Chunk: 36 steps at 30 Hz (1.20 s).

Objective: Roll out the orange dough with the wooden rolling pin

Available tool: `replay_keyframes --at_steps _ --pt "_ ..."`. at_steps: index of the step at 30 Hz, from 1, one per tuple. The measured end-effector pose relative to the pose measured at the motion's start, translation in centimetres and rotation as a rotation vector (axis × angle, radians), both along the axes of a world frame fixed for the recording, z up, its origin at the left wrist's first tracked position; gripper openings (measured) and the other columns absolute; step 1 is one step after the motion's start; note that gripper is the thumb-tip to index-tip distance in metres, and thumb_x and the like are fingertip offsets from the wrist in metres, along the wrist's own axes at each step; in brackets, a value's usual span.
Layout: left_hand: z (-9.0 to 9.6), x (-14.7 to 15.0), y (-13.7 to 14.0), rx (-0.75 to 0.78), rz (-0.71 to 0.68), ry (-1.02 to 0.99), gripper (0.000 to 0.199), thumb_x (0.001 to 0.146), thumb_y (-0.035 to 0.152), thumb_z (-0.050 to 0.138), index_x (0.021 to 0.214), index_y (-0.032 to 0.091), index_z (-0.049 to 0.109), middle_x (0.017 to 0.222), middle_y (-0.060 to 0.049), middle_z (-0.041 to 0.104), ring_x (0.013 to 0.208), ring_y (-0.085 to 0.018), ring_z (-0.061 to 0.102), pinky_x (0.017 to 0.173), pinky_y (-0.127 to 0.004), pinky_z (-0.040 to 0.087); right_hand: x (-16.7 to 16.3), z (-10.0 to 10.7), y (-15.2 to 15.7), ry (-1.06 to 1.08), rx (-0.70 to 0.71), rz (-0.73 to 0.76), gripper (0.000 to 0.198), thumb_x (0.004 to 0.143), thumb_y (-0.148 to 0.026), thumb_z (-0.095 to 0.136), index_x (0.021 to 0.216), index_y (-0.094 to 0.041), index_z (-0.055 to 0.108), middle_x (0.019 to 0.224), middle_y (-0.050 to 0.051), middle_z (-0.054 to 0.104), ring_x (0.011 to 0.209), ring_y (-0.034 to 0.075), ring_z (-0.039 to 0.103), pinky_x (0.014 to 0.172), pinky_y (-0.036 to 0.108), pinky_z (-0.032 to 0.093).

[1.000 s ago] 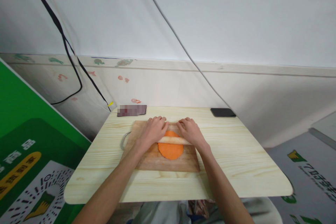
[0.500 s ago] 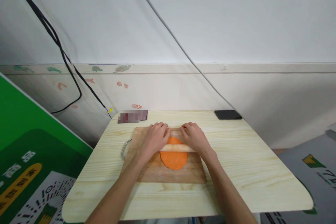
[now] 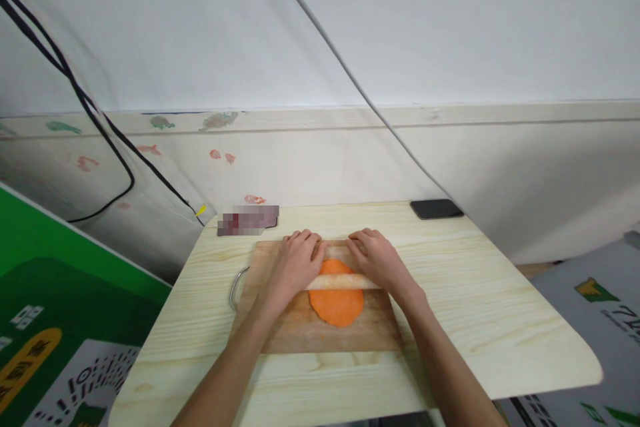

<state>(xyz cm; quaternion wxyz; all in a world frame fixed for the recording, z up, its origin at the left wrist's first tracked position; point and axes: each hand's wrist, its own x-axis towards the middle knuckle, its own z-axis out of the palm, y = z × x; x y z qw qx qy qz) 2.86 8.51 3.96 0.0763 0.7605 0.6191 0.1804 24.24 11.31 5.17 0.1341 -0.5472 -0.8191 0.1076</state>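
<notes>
A round, flat sheet of orange dough [image 3: 338,307] lies on a wooden cutting board [image 3: 285,340]. Across its upper half rests a pale wooden rolling pin [image 3: 343,281]. My left hand [image 3: 302,260] bears on the pin's left end, with its fingers curled forward near the board's far edge. On the right end sits my right hand [image 3: 376,257], closed in the same way. Both ends of the pin are hidden under the hands, and the dough shows between them. A metal handle [image 3: 235,288] sticks out from the board's left side.
The board sits on a light wood-grain table [image 3: 480,320]. At its far edge lie a black phone [image 3: 437,209] on the right and a blurred-out flat object [image 3: 248,220] on the left. Behind is a white wall with a grey cable [image 3: 345,67] and black cables [image 3: 75,83].
The whole view has shifted and tilted slightly. Against the board, my hands and the rolling pin stay in nearly the same place, and the dough looks much the same.
</notes>
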Motion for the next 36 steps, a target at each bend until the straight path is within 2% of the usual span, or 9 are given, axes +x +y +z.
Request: replay_keyframes --at_steps 8,14,17,25,31,36 --pt "-0.7 0.2 0.4 -0.003 0.031 -0.109 0.019 0.107 0.03 0.057 0.102 0.024 0.074 0.115 -0.009 0.078 0.115 -0.028 0.069 0.102 -0.045 0.049 0.6 -0.4 -0.7 0.131 -0.036 0.002 0.027 0.11 -0.029 0.052 0.112 -0.022 0.078 0.119 0.011 0.079 0.115 0.026 0.069 0.107 0.037 0.051" --pt "-0.8 0.6 -0.9 0.006 0.064 -0.108 0.019 0.106 0.031 0.057 0.106 0.024 0.075 0.116 -0.011 0.077 0.115 -0.03 0.068 0.103 -0.047 0.052 1.0 -0.8 -0.1 0.174 -0.026 0.037 0.027 0.107 -0.028 0.055 0.121 -0.022 0.078 0.122 0.011 0.079 0.116 0.026 0.07 0.106 0.038 0.053" --pt "-1.1 0.1 -1.3 0.012 0.084 -0.137 0.02 0.107 0.032 0.057 0.11 0.024 0.075 0.118 -0.011 0.077 0.116 -0.03 0.069 0.106 -0.047 0.052 1.0 -0.9 0.1 0.141 -0.019 0.077 0.027 0.108 -0.029 0.056 0.12 -0.019 0.078 0.121 0.013 0.079 0.117 0.026 0.071 0.108 0.036 0.052" --pt "-1.3 -0.3 -1.8 0.017 0.082 -0.188 0.02 0.104 0.031 0.061 0.106 0.021 0.079 0.118 -0.01 0.08 0.117 -0.028 0.071 0.11 -0.041 0.052 0.8 -0.4 -0.8 0.021 -0.043 0.048 0.033 0.111 -0.036 0.055 0.129 -0.018 0.076 0.13 0.014 0.078 0.12 0.025 0.069 0.107 0.033 0.048" --pt "-0.3 -0.3 -2.7 0.024 0.106 -0.403 0.025 0.103 0.028 0.058 0.101 0.018 0.081 0.11 -0.008 0.084 0.104 -0.022 0.076 0.098 -0.031 0.057 0.8 0.5 -2.4 -0.028 -0.018 0.036 0.037 0.113 -0.034 0.049 0.131 -0.016 0.076 0.133 0.016 0.077 0.124 0.026 0.068 0.106 0.031 0.047" --pt "0.0 -0.5 -2.8 0.027 0.078 -0.326 0.024 0.102 0.025 0.059 0.1 0.017 0.082 0.11 -0.009 0.085 0.102 -0.022 0.077 0.095 -0.03 0.058 0.6 0.9 -2.8 -0.036 -0.008 0.02 0.036 0.111 -0.033 0.052 0.126 -0.014 0.079 0.129 0.017 0.078 0.117 0.026 0.071 0.101 0.031 0.048"
